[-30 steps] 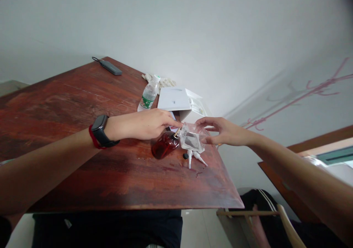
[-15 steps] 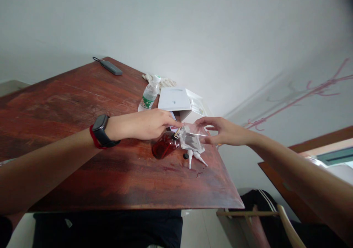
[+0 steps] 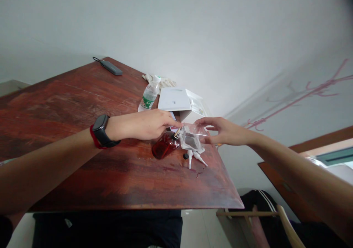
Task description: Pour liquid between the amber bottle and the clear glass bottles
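Note:
A bottle of dark red liquid [image 3: 165,145] leans on the table, with a thin tan stick-like piece [image 3: 177,133] at its black neck. My left hand [image 3: 150,124] lies over the bottle, fingers closed and pointing right to the edge of a clear plastic package [image 3: 190,141]. What its fingertips pinch is hidden. From the right, my right hand [image 3: 217,130] grips the package between thumb and fingers. Just below it lie two white nozzle-like tips [image 3: 190,160] and a small black cap [image 3: 185,155].
Behind my hands are a white box [image 3: 174,99], a clear bottle with a green label [image 3: 149,97] and a pale cloth [image 3: 167,82]. A grey device [image 3: 110,67] lies far left on the wooden table [image 3: 110,178]. A pink rack [image 3: 298,97] is at right.
Both hands stay almost where they were. The clear plastic package has shifted very slightly in my right hand.

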`<state>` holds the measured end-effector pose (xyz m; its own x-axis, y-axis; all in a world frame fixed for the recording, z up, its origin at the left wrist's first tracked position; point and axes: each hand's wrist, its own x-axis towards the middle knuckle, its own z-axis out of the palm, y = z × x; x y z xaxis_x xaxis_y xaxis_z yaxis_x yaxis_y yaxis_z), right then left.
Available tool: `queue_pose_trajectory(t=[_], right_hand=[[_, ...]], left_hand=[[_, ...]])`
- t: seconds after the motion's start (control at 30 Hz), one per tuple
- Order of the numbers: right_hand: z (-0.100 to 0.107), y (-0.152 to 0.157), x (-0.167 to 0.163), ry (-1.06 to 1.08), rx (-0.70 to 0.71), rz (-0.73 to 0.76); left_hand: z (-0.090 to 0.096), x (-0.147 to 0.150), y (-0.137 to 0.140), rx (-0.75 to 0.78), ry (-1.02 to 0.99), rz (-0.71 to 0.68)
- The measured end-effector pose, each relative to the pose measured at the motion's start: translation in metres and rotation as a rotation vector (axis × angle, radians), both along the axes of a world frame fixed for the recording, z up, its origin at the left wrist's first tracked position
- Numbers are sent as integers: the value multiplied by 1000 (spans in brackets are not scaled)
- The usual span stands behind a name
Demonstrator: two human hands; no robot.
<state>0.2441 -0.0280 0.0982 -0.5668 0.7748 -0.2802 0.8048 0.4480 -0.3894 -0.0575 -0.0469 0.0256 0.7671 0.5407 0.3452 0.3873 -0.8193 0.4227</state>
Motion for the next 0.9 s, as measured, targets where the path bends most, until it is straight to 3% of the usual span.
queue_pose_trajectory(t=[0.9], right_hand=[[6,0,-3,-31,-33,53]], left_hand=[[-1,0,-1,-13,-8,-5]])
